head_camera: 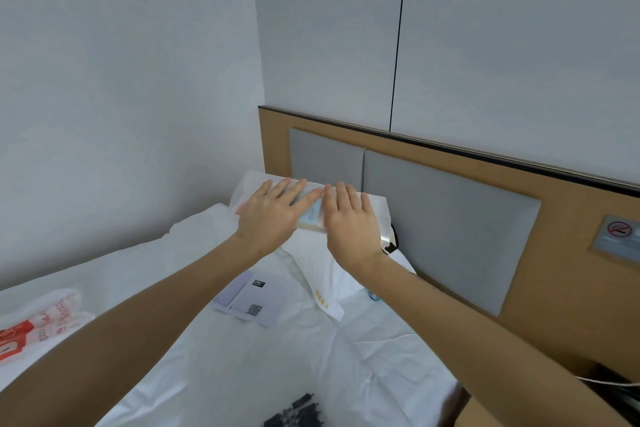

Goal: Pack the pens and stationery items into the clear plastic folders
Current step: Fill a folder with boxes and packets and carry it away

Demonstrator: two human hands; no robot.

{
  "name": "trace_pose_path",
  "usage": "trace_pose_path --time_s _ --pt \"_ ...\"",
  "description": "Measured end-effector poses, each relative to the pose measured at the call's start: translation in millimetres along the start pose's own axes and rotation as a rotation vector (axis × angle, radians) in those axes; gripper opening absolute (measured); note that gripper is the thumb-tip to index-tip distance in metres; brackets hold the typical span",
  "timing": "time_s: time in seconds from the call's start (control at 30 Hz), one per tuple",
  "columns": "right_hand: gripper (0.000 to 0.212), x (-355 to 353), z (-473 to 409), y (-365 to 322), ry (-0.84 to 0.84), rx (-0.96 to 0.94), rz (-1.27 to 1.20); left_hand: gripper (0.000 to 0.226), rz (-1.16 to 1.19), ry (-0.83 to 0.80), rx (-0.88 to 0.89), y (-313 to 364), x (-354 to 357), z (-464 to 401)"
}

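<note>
Both my hands reach far forward to the head of the bed. My left hand (273, 215) and my right hand (349, 218) lie flat, fingers straight, on a stack of clear plastic folders (311, 217) that rests on a pillow (377, 210). Between the hands a pale blue card shows inside the folders. A white card or sheet with QR codes (251, 302) lies on the sheet nearer to me. Several black pens (294, 414) sit in a heap at the bottom edge of the view.
The white bed sheet (207, 374) is wrinkled. A red and white plastic bag (38, 326) lies at the left. The wooden headboard (561, 267) with grey padded panels runs along the right. A black object (391, 246) sticks out beside the pillow.
</note>
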State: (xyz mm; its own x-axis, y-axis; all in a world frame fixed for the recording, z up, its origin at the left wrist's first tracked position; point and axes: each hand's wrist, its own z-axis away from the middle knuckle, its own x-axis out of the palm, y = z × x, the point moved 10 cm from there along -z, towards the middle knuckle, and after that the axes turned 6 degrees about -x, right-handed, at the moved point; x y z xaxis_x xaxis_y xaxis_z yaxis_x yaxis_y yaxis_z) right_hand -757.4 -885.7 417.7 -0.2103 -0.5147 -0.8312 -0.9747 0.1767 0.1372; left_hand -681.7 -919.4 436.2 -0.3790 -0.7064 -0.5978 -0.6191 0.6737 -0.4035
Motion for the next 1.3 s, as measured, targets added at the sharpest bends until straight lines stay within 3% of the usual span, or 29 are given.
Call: trace_pose_path --time_s 0.13,0.27,0.43,0.53,0.67,0.8,0.93,1.2,1.3 --pt "0.082 1 0 -8 0.116 -0.044 0.108 0.067 -0.026 0.04 -0.039 -6 -1 6" --pt "0.077 2 -11 -11 0.071 -0.078 0.126 0.065 -0.005 0.011 -0.087 -17 4 9" --pt "0.031 4 -23 -22 -0.196 -0.181 -0.044 0.08 0.106 -0.026 -0.092 -30 -2 16" --pt "0.026 7 -31 -20 -0.319 -0.158 -0.16 0.084 0.017 -0.025 -0.059 -44 -3 26" --pt "0.019 20 -32 -30 -0.481 -0.219 -0.271 0.083 -0.087 -0.15 -0.048 -64 3 47" --pt "0.025 33 -29 -54 -0.54 -0.302 -0.292 0.064 -0.038 -0.329 -0.086 -69 2 63" --pt "0.014 39 -30 -77 -0.485 -0.373 -0.237 0.055 -0.073 -0.367 -0.124 -78 7 84" --pt "0.046 35 -32 -113 -0.2 -0.459 -0.123 0.065 -0.219 -0.203 -0.166 -101 -2 111" --pt "0.044 31 -30 -125 -0.12 -0.479 -0.095 0.063 -0.231 -0.201 -0.177 -106 0 118"
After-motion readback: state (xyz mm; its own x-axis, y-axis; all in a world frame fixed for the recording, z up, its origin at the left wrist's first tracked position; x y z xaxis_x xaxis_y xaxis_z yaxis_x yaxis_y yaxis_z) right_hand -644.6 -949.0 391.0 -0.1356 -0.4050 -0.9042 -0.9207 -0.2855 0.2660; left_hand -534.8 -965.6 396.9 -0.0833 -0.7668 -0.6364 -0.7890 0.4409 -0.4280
